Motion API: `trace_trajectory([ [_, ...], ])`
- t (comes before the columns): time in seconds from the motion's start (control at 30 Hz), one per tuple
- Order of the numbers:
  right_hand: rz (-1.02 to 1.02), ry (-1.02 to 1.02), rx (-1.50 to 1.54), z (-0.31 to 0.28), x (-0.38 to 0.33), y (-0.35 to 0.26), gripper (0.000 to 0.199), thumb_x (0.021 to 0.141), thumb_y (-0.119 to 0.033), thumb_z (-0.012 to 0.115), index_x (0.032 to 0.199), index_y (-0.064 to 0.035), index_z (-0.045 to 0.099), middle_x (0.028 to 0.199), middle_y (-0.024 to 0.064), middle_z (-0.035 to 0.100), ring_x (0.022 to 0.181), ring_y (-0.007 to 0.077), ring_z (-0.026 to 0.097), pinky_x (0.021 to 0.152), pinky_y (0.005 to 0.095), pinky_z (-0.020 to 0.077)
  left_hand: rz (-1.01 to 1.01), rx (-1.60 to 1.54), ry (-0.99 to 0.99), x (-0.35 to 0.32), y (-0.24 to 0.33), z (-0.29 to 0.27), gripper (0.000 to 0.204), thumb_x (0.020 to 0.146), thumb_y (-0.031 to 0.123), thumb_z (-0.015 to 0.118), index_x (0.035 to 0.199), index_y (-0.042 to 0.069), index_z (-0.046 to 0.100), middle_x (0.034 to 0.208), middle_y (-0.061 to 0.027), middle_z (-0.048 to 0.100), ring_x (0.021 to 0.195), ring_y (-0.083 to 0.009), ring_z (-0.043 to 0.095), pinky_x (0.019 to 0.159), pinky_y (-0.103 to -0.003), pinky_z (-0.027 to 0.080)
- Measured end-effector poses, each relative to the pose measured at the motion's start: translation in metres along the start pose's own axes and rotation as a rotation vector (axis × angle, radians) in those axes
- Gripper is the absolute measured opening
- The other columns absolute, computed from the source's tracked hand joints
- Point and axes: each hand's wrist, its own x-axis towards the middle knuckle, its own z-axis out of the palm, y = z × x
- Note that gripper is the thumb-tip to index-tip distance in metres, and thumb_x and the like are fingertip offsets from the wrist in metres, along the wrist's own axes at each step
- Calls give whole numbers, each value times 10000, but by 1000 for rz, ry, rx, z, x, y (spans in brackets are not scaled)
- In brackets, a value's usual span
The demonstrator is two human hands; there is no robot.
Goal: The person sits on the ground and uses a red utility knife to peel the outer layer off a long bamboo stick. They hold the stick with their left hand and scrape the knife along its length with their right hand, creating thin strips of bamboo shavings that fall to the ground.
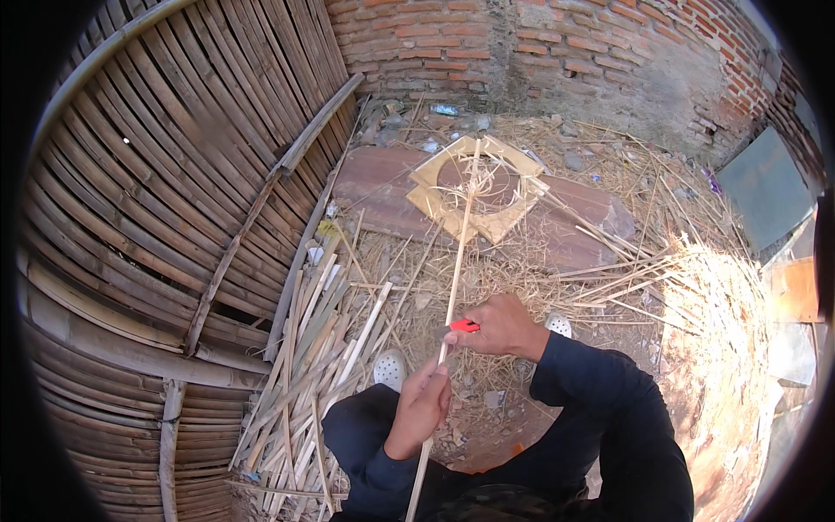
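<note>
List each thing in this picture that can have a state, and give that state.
Bamboo strip: held in both hands, pointing away.
Red-handled knife: gripped, against the strip.
Left hand: closed around the strip.
Right hand: closed on the knife.
Bamboo slats: piled loosely on the ground.

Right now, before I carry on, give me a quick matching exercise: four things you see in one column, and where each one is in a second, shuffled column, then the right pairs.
Things:
1. red-handled knife
2. bamboo strip
3. pile of split bamboo strips
4. brick wall

Places:
A. lying on the ground at the person's left
B. gripped low by the left hand, running away from the person
C. standing at the far side of the yard
D. in the right hand, against the strip

Pairs: 1-D, 2-B, 3-A, 4-C
</note>
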Motion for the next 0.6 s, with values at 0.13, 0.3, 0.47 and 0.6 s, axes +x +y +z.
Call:
trace_trajectory([
  [0.13,-17,79,-20,1,6,8,632,774,-701,532,572,-107,610,461,112,519,453,330,547,443,421,415,93,143,62,-4,-8,-4,449,994,191,422,1408,25,364,617,40,380,495,-33,346,442,-195,301],
  [0.3,-13,113,-21,6,4,3,613,789,-682,529,582,-111,614,464,115,521,465,324,558,444,423,417,126,256,113,-8,-1,-6,430,980,147,456,1378,-5,399,670,54,386,600,-21,333,508,-202,290],
  [0.47,130,28,-99,-1,11,16,692,791,-732,470,667,-92,701,526,160,578,533,329,612,504,426,470,242,347,118,-8,-7,-3,429,974,123,463,1380,-2,400,689,65,387,597,-12,316,508,-193,274],
  [0.6,225,83,-30,-10,23,48,685,802,-709,479,656,-75,693,516,173,567,518,338,601,516,441,470,154,331,86,-13,-4,-1,439,974,118,465,1385,-15,390,738,79,415,624,0,323,533,-168,270],
])
